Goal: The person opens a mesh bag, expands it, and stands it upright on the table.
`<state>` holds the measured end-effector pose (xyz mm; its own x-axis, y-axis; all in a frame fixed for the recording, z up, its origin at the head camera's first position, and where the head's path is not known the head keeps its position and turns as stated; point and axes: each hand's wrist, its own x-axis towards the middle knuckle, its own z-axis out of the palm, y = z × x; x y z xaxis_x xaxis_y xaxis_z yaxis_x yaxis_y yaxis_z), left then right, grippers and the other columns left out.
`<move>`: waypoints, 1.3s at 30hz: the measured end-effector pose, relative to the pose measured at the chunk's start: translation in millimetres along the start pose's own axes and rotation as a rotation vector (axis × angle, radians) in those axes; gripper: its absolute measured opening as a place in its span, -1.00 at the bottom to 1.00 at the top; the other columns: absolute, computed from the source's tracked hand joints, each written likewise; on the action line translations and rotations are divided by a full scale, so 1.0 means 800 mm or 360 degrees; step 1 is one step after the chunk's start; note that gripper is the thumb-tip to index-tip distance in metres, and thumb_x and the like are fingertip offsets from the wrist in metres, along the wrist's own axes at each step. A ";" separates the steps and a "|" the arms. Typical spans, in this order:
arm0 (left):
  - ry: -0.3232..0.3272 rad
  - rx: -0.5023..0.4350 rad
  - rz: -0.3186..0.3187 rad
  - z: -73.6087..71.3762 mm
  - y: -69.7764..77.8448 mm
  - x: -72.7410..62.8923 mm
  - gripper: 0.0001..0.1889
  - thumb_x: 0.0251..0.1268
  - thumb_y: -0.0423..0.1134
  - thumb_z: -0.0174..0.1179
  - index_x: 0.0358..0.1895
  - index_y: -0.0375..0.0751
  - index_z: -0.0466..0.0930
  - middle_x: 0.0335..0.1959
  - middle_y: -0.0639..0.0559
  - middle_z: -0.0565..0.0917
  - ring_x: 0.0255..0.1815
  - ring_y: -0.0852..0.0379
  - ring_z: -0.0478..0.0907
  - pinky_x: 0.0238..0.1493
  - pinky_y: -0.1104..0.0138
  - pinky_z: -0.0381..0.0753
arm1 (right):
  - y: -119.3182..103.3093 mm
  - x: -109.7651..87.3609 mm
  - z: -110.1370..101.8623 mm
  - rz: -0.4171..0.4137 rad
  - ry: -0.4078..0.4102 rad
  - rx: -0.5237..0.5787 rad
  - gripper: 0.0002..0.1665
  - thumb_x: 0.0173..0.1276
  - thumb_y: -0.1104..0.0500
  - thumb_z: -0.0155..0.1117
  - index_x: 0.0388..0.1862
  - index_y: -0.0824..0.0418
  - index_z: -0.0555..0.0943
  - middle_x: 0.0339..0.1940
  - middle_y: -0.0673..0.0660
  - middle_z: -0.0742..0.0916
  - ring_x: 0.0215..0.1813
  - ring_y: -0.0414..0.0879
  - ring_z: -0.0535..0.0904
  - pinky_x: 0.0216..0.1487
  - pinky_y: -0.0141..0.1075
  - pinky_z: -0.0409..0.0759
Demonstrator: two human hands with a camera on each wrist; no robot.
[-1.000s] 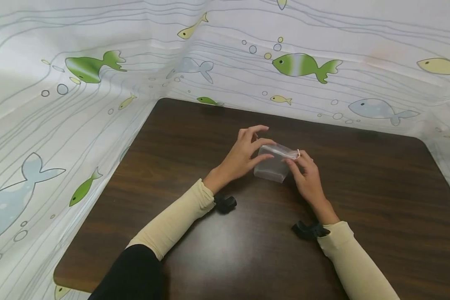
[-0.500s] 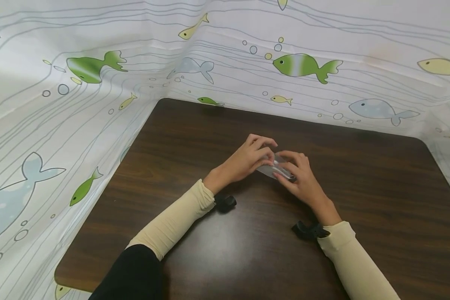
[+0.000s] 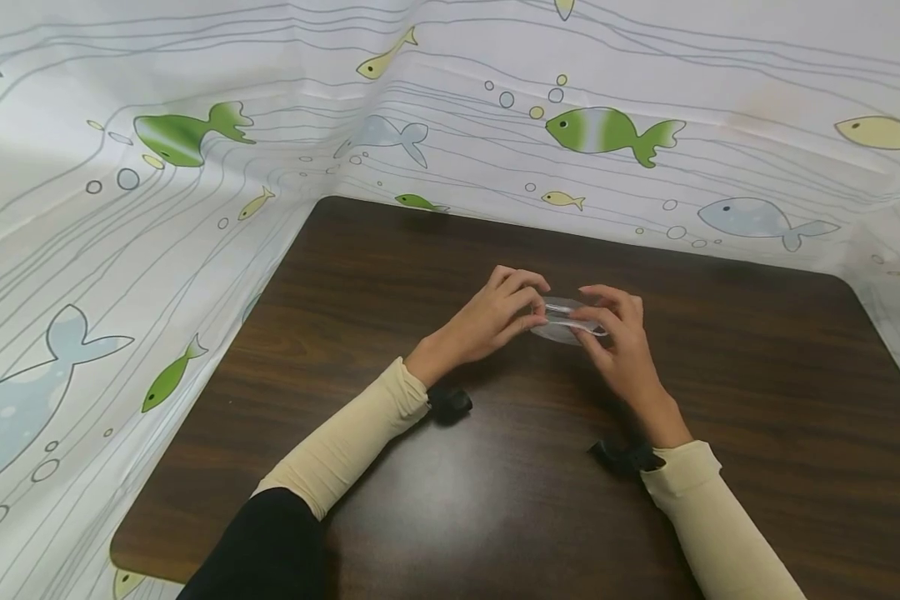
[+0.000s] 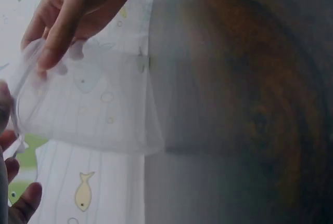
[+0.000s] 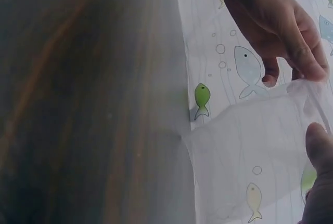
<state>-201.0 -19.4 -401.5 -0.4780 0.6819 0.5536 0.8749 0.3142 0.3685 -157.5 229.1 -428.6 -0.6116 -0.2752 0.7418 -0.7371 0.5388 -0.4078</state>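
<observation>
A small sheer white drawstring pouch (image 3: 557, 332) is held between both hands above the dark table, its mouth spread into an oval. My left hand (image 3: 495, 315) pinches the mouth at its left side with thumb and fingertips. On the opposite side, my right hand (image 3: 624, 340) grips the rim between thumb and fingers. Through the thin fabric of the pouch (image 4: 106, 115), the left wrist view shows the right hand's fingertips behind the cloth and its thumb in front. The pouch's body (image 5: 244, 141) hangs below the rim in the right wrist view. Nothing is visible inside it.
A dark wood-grain table (image 3: 390, 467) lies beneath both arms. White cloth printed with fish (image 3: 615, 58) stands up along its back and left edges. Black wrist mounts (image 3: 450, 406) sit on both wrists below the beige sleeves.
The pouch went from hanging flat to tilted with its mouth spread open. The left hand closed on the rim, and the right hand shifted its grip and moved slightly to the right.
</observation>
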 end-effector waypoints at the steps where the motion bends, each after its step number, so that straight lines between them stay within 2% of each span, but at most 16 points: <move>1: 0.0023 0.0035 -0.0005 0.001 0.000 0.000 -0.89 0.53 -0.18 0.23 -0.12 -0.13 0.60 0.27 -0.10 0.54 0.22 -0.06 0.35 0.33 0.16 0.41 | 0.000 0.001 0.000 0.0013 -0.0010 0.0029 -0.49 0.56 -0.16 0.23 -0.15 0.29 0.74 0.24 0.36 0.61 0.01 0.23 0.37 0.18 -0.21 0.15; 5: 0.0113 0.0157 -0.0028 0.001 0.000 0.000 -0.86 0.52 -0.15 0.25 -0.12 -0.14 0.63 0.25 -0.10 0.57 0.20 -0.05 0.37 0.32 0.18 0.43 | -0.003 0.004 -0.004 0.0030 -0.0093 0.0110 -0.45 0.55 -0.22 0.22 -0.30 0.24 0.73 0.30 0.37 0.58 0.10 0.28 0.34 0.25 -0.19 0.18; 8: 0.0124 0.0149 -0.0037 -0.001 -0.002 -0.001 -0.86 0.51 -0.14 0.26 -0.13 -0.13 0.64 0.25 -0.10 0.57 0.20 -0.06 0.38 0.31 0.18 0.44 | -0.005 0.006 -0.010 0.0048 -0.0192 0.0156 -0.41 0.55 -0.26 0.19 -0.40 0.21 0.70 0.30 0.39 0.59 0.17 0.30 0.33 0.28 -0.12 0.18; 10: 0.0066 0.0096 -0.0041 -0.002 -0.004 -0.001 -0.85 0.51 -0.12 0.26 -0.10 -0.11 0.66 0.30 -0.10 0.54 0.23 -0.09 0.37 0.33 0.16 0.43 | -0.006 0.006 -0.013 0.0055 -0.0245 0.0191 -0.50 0.56 -0.16 0.24 -0.41 0.20 0.70 0.31 0.39 0.59 0.19 0.30 0.32 0.27 -0.10 0.21; 13: -0.0047 0.0040 -0.0055 -0.003 -0.007 -0.002 -0.85 0.53 -0.10 0.25 -0.08 -0.07 0.69 0.37 -0.10 0.50 0.29 -0.11 0.35 0.36 0.13 0.40 | -0.007 0.007 -0.020 0.0072 -0.0314 0.0248 -0.76 0.51 0.11 0.34 -0.37 0.18 0.74 0.35 0.37 0.57 0.20 0.25 0.32 0.24 -0.09 0.24; 15: -0.0079 0.0062 -0.0047 -0.005 -0.008 -0.002 -0.85 0.53 -0.10 0.24 -0.08 -0.07 0.71 0.38 -0.09 0.49 0.30 -0.11 0.34 0.38 0.12 0.38 | -0.008 0.008 -0.024 0.0089 -0.0335 0.0277 -0.88 0.41 0.29 0.37 -0.35 0.18 0.76 0.37 0.35 0.57 0.21 0.18 0.33 0.25 -0.14 0.25; 16: -0.0071 0.0082 -0.0035 -0.006 -0.008 -0.002 -0.85 0.54 -0.11 0.23 -0.10 -0.07 0.71 0.36 -0.09 0.50 0.29 -0.10 0.34 0.38 0.11 0.38 | -0.008 0.008 -0.025 0.0092 -0.0344 0.0271 -0.87 0.40 0.32 0.35 -0.35 0.18 0.76 0.37 0.35 0.56 0.22 0.17 0.33 0.26 -0.15 0.23; 19: 0.0012 0.0137 0.0006 -0.010 -0.008 0.000 -0.86 0.55 -0.13 0.22 -0.10 -0.09 0.70 0.30 -0.09 0.53 0.25 -0.08 0.36 0.35 0.13 0.40 | -0.008 0.011 -0.028 0.0076 -0.0293 0.0236 -0.82 0.46 0.24 0.30 -0.37 0.18 0.74 0.34 0.35 0.58 0.20 0.21 0.35 0.33 -0.22 0.14; 23: 0.0099 0.0049 -0.0019 -0.010 -0.006 0.001 -0.83 0.56 -0.16 0.22 0.02 -0.12 0.67 0.30 -0.08 0.53 0.25 -0.06 0.35 0.35 0.17 0.41 | -0.005 0.014 -0.026 0.0029 -0.0180 0.0187 -0.54 0.64 -0.05 0.15 -0.31 0.27 0.71 0.29 0.40 0.60 0.12 0.31 0.37 0.35 -0.21 0.06; 27: 0.0088 -0.0144 -0.0157 -0.005 -0.009 -0.002 -0.66 0.57 -0.19 0.20 0.29 -0.17 0.54 0.37 -0.07 0.51 0.34 -0.04 0.35 0.40 0.18 0.40 | 0.000 0.013 -0.021 0.0060 -0.0171 0.0118 -0.44 0.67 -0.13 0.04 -0.19 0.32 0.69 0.30 0.41 0.58 0.10 0.19 0.35 0.31 -0.19 0.00; 30: 0.0043 -0.0311 -0.0326 0.002 -0.014 -0.006 -0.53 0.61 -0.19 0.15 0.46 -0.20 0.38 0.38 -0.08 0.51 0.35 -0.04 0.38 0.36 0.15 0.46 | 0.002 0.011 -0.018 0.0102 -0.0169 0.0065 -0.50 0.66 -0.07 0.04 -0.15 0.32 0.69 0.32 0.40 0.57 0.10 0.11 0.33 0.28 -0.18 -0.04; 34: -0.0071 -0.0529 -0.0558 0.015 -0.026 -0.013 -0.47 0.67 -0.17 0.06 0.56 -0.22 0.23 0.39 -0.10 0.53 0.37 -0.05 0.40 0.27 0.11 0.53 | 0.002 0.012 -0.018 0.0118 -0.0148 0.0037 -0.61 0.64 0.03 0.09 -0.14 0.32 0.69 0.32 0.39 0.56 0.09 0.09 0.35 0.26 -0.18 -0.03; 36: -0.0140 -0.0609 -0.0627 0.021 -0.031 -0.017 -0.45 0.68 -0.17 0.04 0.59 -0.22 0.19 0.42 -0.11 0.53 0.41 -0.05 0.38 0.30 0.12 0.52 | 0.002 0.013 -0.019 0.0114 -0.0154 0.0043 -0.68 0.61 0.10 0.11 -0.13 0.31 0.69 0.32 0.38 0.56 0.08 0.04 0.36 0.26 -0.18 -0.03; 39: -0.0228 -0.0660 -0.0667 0.029 -0.035 -0.020 -0.43 0.68 -0.14 0.04 0.61 -0.15 0.18 0.46 -0.07 0.52 0.45 -0.03 0.35 0.38 0.14 0.49 | 0.002 0.014 -0.022 0.0138 -0.0174 0.0114 -0.83 0.56 0.28 0.14 -0.13 0.31 0.68 0.33 0.38 0.56 0.13 -0.08 0.34 0.24 -0.23 0.03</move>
<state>-215.7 -24.0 -438.0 -0.7352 0.6467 0.2030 0.4975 0.3115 0.8096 -160.0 241.2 -411.6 -0.6986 -0.3174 0.6412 -0.6964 0.5074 -0.5075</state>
